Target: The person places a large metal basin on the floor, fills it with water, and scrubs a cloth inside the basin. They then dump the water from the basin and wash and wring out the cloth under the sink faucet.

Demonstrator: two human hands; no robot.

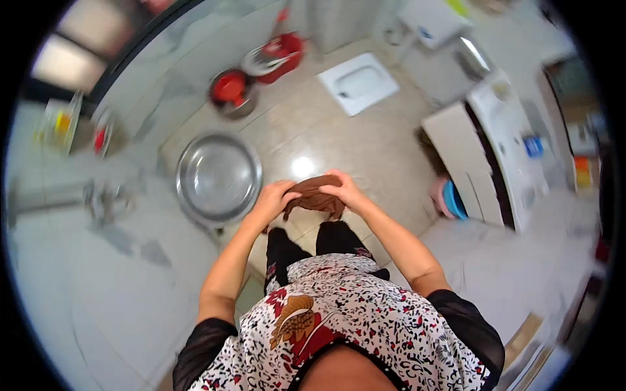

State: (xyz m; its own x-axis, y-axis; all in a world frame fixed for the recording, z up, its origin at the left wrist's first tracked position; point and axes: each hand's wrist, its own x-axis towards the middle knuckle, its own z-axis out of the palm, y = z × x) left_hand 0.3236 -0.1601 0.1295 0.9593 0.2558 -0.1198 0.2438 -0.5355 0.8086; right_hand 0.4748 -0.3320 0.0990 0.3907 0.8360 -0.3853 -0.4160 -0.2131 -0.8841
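Note:
A brown cloth (pixel 314 195) hangs bunched between my two hands, in front of my legs and above the tiled floor. My left hand (pixel 276 199) grips its left end, fingers curled over the fabric. At the opposite end my right hand (pixel 347 189) is closed on the cloth, with the thumb and fingers pinching the upper edge. Folds hide some of the fingertips. To the left of my left hand, a large round metal basin (pixel 220 176) stands on the floor.
A white squat toilet (pixel 358 83) is set into the floor ahead. Red buckets and basins (pixel 283 57) stand by the far wall, near a metal pot (pixel 235 109). On the right is a white vanity cabinet (pixel 460 153), with pink and blue basins (pixel 450 199) beside it.

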